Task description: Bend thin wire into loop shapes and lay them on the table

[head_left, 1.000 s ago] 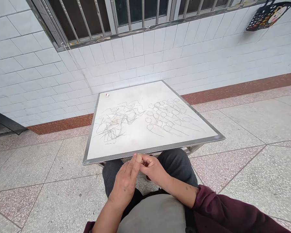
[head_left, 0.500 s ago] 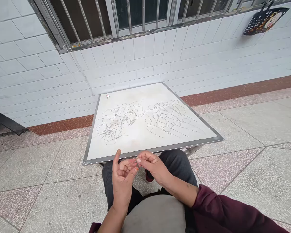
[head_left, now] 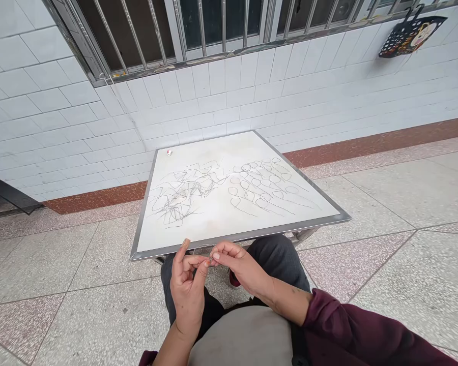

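Note:
Just off the table's front edge, my left hand (head_left: 187, 284) pinches a thin wire (head_left: 210, 258) between thumb and a fingertip, its index finger raised. My right hand (head_left: 238, 264) grips the same wire with thumb and fingers, right against the left fingertips. Most of the wire is hidden by the fingers. On the white table (head_left: 209, 230), a tangle of loose bent wires (head_left: 179, 201) lies on the left. To the right are several wires with one end bent into a round loop (head_left: 265, 195), laid in rows with their tails toward me.
A small white-and-red object (head_left: 169, 152) sits at the table's far left corner. Behind stands a white tiled wall (head_left: 198, 107) with a barred window (head_left: 213, 25). A black patterned bag (head_left: 410, 38) hangs at the upper right. My knees are under the front edge.
My left thumb has closed against the wire, where it was apart from the fingers before. Both hands have shifted slightly left. The wires on the table lie as before.

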`<state>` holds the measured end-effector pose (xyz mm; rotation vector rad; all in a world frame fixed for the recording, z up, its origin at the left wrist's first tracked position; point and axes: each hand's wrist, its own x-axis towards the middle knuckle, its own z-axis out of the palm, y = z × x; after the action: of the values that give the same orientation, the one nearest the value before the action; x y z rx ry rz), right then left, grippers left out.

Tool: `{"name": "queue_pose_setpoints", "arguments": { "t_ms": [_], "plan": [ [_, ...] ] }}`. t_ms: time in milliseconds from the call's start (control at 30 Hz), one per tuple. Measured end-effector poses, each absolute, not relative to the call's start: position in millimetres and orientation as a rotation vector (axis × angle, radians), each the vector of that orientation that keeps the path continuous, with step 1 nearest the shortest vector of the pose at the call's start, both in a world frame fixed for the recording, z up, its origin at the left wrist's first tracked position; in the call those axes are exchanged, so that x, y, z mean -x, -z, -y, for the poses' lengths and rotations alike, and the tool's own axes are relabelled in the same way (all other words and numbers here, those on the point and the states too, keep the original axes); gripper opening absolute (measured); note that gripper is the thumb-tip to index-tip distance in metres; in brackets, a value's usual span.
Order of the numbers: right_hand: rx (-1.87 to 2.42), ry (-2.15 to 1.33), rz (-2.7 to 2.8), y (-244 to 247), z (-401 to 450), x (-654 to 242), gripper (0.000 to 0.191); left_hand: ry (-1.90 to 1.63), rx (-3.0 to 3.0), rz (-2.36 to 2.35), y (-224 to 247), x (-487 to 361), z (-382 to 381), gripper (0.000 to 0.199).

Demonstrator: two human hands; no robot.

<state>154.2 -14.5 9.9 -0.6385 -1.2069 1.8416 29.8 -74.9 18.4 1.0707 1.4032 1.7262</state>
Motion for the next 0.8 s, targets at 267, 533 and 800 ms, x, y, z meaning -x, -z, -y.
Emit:
{"name": "queue_pose_setpoints", "arguments": {
  "t_ms": [267, 533, 800],
  "plan": [
    [0.691, -1.865, 1.166, -10.3, 16.6, -150.0, 0.022, -1.653, -1.094, -1.464, -14.0, -28.8, 73.4, 0.047],
    [0.607, -1.926, 1.04, -6.6, 17.7, -144.7, 0.026, -1.626, -1.08, -1.458, -17.8, -29.7, 73.2, 0.045],
    [0.587, -1.918, 1.064, -2.0, 17.0, -143.8, 0.022, -1.565, -1.067, -1.38, -12.6, -29.9, 69.5, 0.051]
  ]
}}
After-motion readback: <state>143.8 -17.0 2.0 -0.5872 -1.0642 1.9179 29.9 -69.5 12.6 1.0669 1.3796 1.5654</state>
